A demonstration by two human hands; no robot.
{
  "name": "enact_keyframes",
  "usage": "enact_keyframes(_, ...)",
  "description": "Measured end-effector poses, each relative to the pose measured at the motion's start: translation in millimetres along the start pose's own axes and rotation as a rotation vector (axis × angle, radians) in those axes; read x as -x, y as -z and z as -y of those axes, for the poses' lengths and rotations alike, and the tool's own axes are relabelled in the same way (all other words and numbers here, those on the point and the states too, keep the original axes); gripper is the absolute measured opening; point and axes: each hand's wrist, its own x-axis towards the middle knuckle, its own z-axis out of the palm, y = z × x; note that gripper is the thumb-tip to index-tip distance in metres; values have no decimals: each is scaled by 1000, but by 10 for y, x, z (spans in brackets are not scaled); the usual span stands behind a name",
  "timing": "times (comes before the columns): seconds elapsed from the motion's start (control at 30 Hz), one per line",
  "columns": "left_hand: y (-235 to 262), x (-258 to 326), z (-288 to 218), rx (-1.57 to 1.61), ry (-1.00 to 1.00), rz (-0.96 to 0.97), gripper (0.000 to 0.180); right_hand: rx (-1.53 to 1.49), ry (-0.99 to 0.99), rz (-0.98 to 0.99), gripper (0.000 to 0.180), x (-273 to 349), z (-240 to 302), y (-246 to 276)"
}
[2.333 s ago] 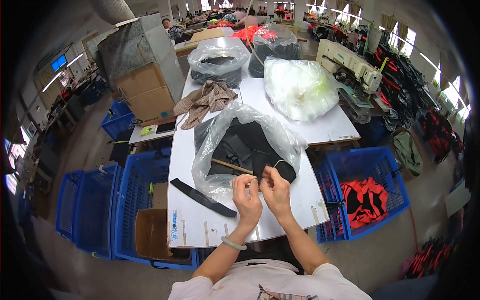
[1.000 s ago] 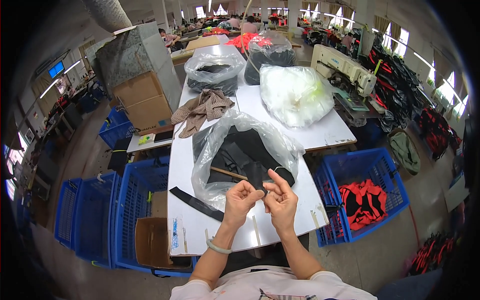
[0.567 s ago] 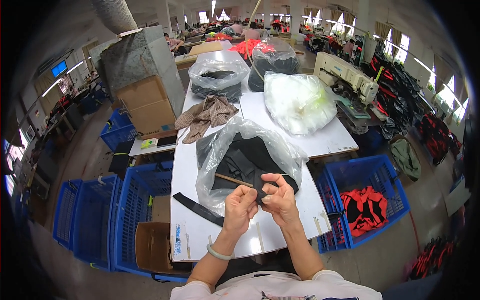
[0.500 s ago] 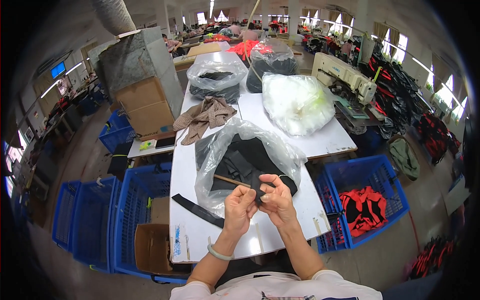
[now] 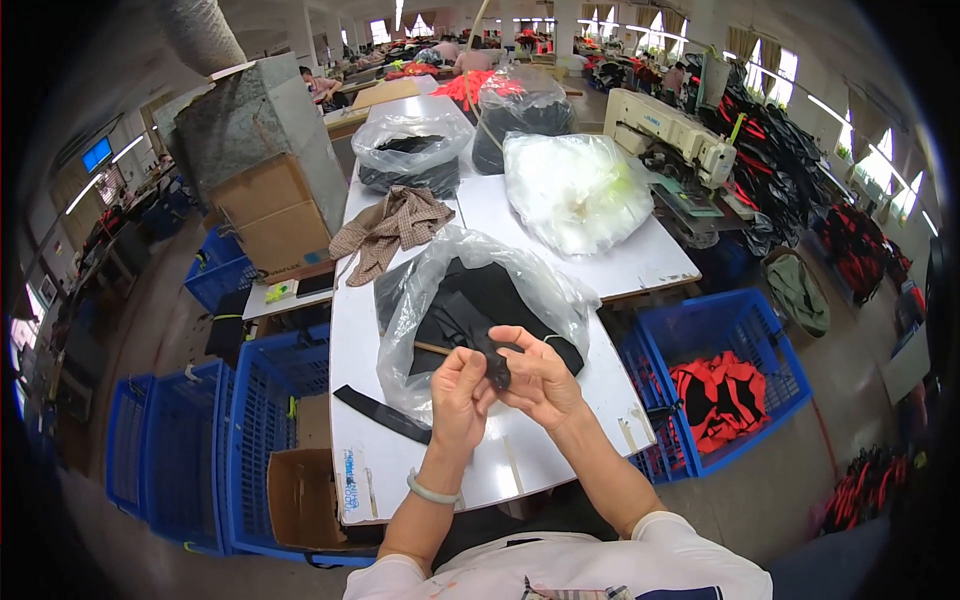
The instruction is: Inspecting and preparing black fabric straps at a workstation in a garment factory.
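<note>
My left hand [image 5: 460, 393] is closed, thumb and fingers pinching one side of a small black piece, apparently fabric [image 5: 497, 368]. My right hand [image 5: 545, 380] grips the other side, its forefinger raised and curled. Just beyond my left fingers shows a thin brown stick [image 5: 432, 348]; I cannot tell whether it is held or lies in the bag. Both hands are over the near side of a clear plastic bag [image 5: 402, 345], which is open and holds black fabric pieces [image 5: 490, 290]. Left of my hands, a black strip [image 5: 380, 414] lies on the white table [image 5: 490, 470].
Beyond the bag lie a brown checked cloth [image 5: 395, 230], a stuffed white plastic bag [image 5: 575, 190] and another bag of black pieces [image 5: 415, 160]. A sewing machine [image 5: 665, 135] stands at far right. Blue crates flank the table; the right crate [image 5: 790, 370] holds red-and-black pieces.
The black piece now shows more fully between my fingers, and my right hand has turned and closed more around it. The whole view has shifted slightly.
</note>
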Motion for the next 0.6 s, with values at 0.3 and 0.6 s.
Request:
enact_keyframes(0.3, 103, 54, 32, -185, -142, -35, 16, 63, 117, -195, 66, 78, -160, -53)
enact_keyframes(0.6, 75, 15, -104, -143, 29, 40, 18, -92, -70, 144, 58, -11, -63, 79)
